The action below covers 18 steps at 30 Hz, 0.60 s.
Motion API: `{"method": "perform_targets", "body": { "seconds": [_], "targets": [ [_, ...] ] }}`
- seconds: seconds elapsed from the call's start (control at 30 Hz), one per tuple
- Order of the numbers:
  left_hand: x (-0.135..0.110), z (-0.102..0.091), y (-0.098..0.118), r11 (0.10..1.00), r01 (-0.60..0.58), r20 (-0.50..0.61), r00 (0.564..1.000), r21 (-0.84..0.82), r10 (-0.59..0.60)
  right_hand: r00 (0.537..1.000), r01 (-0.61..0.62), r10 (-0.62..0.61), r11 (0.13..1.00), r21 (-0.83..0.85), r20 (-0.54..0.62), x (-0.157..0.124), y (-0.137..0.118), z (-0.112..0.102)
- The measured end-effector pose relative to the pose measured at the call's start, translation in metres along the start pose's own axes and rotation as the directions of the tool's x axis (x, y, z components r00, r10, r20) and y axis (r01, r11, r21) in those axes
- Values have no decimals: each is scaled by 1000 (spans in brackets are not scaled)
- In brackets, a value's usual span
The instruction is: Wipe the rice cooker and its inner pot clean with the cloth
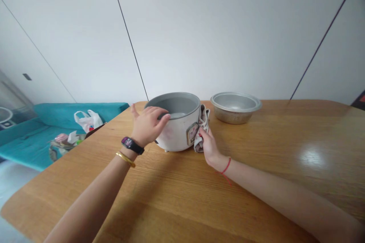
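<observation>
A white rice cooker body (176, 134) with a grey interior stands lidless on the wooden table (182, 197), its control panel turned toward the right. My left hand (148, 123) is at the cooker's near left rim, fingers spread and thumb over the edge; whether it grips the rim I cannot make out. Against the cooker's right side, my right hand (209, 144) presses a crumpled patterned cloth (203, 121), fingers closed round it. To the right of the cloth sits a silver metal inner pot (236, 115), apart from both hands.
Behind the table rises a white panelled wall (216, 34). On the left, a teal sofa (25, 142) holds a white plastic bag (89, 121) and some heaped items. The table's rounded left edge lies near my left forearm.
</observation>
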<state>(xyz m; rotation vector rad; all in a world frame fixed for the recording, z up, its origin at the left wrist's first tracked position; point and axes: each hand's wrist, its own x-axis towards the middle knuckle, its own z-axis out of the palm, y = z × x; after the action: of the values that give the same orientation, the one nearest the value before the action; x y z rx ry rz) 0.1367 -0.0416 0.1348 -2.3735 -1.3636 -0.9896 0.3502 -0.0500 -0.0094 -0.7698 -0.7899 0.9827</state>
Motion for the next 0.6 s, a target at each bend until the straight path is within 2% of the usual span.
{"method": "perform_targets", "body": {
  "seconds": [0.07,0.17,0.23,0.3,0.37,0.47,0.6],
  "targets": [
    [-5,6,9,998,-32,10,999,60,32,999,33,-33,999,9,-25,-4,-2,6],
    [-5,11,7,993,-74,20,997,92,72,998,66,-65,994,87,-23,21,-11,15],
    [-4,10,2,983,-145,48,989,111,140,1000,-11,12,992,126,-3,41,-13,16],
    [-4,5,3,967,-211,59,977,142,205,994,-104,108,987,119,-28,49,-9,14],
    [-5,3,12,958,-227,61,974,178,220,991,-90,97,992,83,-88,41,-2,11],
    [-1,9,32,965,-156,69,987,213,145,992,20,-12,998,66,-129,17,3,12],
    [7,28,50,963,-51,-2,999,265,53,992,-28,40,995,100,-123,-4,-5,18]
  ]
}}
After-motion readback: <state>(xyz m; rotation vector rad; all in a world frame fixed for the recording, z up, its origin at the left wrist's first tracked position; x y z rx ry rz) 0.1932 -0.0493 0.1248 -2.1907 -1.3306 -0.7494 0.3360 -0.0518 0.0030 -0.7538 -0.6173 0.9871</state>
